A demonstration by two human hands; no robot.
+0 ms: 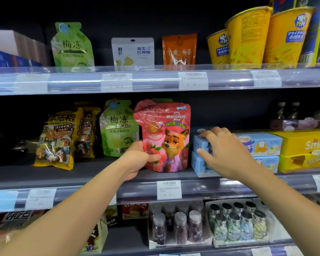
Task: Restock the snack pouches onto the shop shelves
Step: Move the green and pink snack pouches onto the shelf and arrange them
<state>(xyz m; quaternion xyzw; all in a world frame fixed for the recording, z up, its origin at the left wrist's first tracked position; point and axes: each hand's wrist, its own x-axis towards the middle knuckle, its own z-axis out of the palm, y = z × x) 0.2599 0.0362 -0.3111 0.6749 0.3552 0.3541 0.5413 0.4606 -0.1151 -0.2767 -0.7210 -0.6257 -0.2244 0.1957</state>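
The left hand [137, 157] grips the red fox-print snack pouch [166, 137] by its lower left edge, thumb across the front, fingers curled behind. The pouch stands upright on the middle shelf [92, 174], just right of a green jelly pouch [118, 130]. The right hand [227, 152] is spread wide, fingertips on the stacked light-blue boxes [201, 143] beside it.

Left hand [137, 159] grips the red fox pouch [166, 137] upright near the front edge of the middle shelf [100, 174]. Right hand [227, 152] touches the blue boxes [201, 145] just beside it.
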